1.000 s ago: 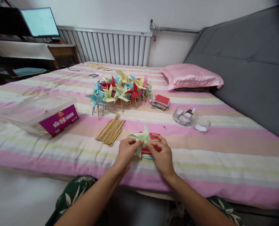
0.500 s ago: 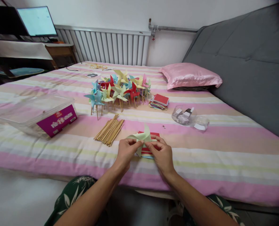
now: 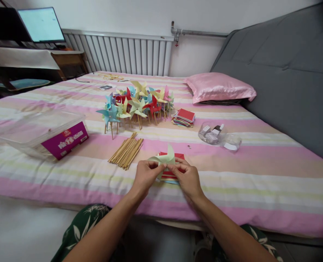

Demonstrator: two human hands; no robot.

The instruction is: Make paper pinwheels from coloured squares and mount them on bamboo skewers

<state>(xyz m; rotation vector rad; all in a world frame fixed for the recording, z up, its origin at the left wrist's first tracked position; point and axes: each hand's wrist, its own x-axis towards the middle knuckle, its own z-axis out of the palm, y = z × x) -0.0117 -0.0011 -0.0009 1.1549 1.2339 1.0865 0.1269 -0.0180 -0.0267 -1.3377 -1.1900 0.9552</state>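
A pale green paper pinwheel (image 3: 167, 157) is pinched between my two hands, its blades fanned out. My left hand (image 3: 147, 174) grips its left side, thumb near the centre. From the right, my right hand (image 3: 187, 178) presses thumb and fingertips at the centre, and the two thumbs nearly meet there. Anything small between the fingertips is hidden. Beneath my hands lies a stack of red and other coloured paper (image 3: 170, 178). A bundle of thin wooden sticks (image 3: 126, 152) rests on the bed to the left.
Several finished pinwheels (image 3: 136, 105) stand on sticks farther back. Beside them are a pile of coloured paper squares (image 3: 183, 118) and a clear round container (image 3: 211, 133) with its lid (image 3: 232, 142). A plastic box (image 3: 66, 140) sits left, a pink pillow (image 3: 221, 87) at the back.
Both hands stay almost in place on the pinwheel. Its lower blade now shows less below my fingers, and the right fingers have curled slightly. The view has shifted a little.
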